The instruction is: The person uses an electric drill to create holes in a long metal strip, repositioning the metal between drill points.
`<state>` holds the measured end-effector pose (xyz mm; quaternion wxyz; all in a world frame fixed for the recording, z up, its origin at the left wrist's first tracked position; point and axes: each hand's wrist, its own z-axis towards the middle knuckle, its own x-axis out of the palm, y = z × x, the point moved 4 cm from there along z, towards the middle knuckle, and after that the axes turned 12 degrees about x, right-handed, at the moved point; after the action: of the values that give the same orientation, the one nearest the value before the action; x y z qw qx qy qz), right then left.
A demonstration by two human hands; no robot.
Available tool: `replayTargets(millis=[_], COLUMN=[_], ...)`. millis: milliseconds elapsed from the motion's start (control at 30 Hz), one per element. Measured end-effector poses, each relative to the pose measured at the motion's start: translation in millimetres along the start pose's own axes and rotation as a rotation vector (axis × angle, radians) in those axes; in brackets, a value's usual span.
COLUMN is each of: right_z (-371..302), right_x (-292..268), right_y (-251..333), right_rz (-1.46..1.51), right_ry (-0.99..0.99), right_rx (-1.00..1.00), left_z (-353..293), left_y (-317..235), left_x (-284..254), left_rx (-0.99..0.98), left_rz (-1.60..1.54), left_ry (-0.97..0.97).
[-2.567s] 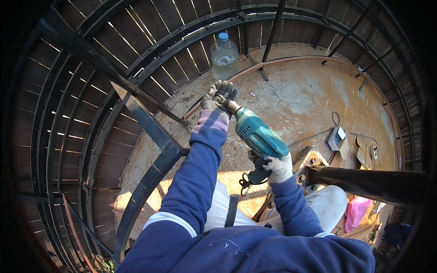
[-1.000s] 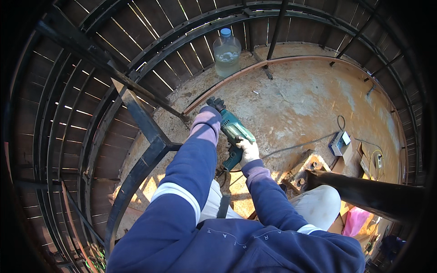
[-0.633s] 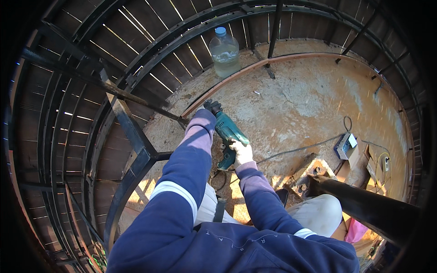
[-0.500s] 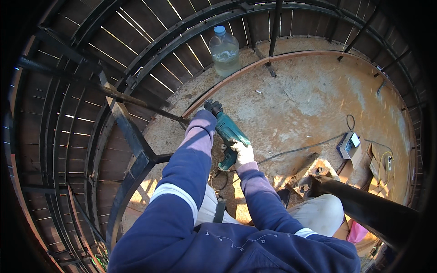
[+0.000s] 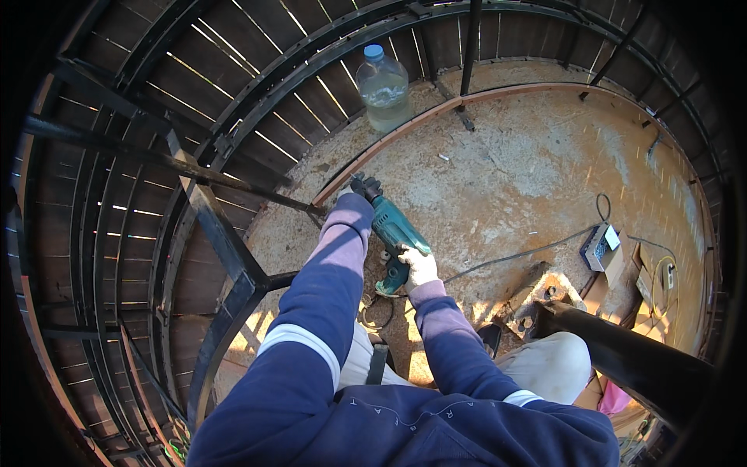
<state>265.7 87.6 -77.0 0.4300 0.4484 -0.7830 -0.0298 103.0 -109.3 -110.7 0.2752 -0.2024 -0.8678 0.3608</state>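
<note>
A teal power drill (image 5: 395, 226) lies slantwise in front of me, its dark chuck (image 5: 366, 186) pointing up and left toward a reddish-brown curved metal strip (image 5: 391, 139). My right hand (image 5: 421, 268), in a pale glove, grips the drill's rear housing. The drill's handle (image 5: 394, 275) shows just left of that hand. My left hand (image 5: 343, 191) is beside the chuck, close to the near end of the strip. Its fingers are almost wholly hidden by the sleeve and the chuck, so what it holds cannot be made out.
A large clear bottle (image 5: 384, 97) with a blue cap stands behind the strip. Black metal framework (image 5: 224, 227) rises at left. At right are a bolted block (image 5: 544, 303), a thick dark pipe (image 5: 630, 354) and a small open box (image 5: 600, 247). A cable (image 5: 520, 254) crosses the stained floor.
The view has shifted very slightly. Both hands and the drill keep nearly the same place relative to the strip.
</note>
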Motion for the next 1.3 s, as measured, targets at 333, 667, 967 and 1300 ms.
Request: replayTargets(millis=[333,667,967,1300], right_z=[-26,-8,-8,3], right_x=[40,23,23,17], right_y=[28,4,13,2], right_rz=[0.095,0.031,-0.116,-0.063], right_ry=[0.087,-0.111,-0.149,-0.100], right_rx=[0.053,0.039,-0.022,-0.014], left_z=[-123,-157,-137,-138], left_y=[-70,-58,-37,-44], left_x=[13,14,9,7], left_rx=[0.100,-0.055,-0.031,-0.037], left_rz=[1.225,1.026,0.662,0.800], left_ry=[0.055,0.050,-0.081,-0.067])
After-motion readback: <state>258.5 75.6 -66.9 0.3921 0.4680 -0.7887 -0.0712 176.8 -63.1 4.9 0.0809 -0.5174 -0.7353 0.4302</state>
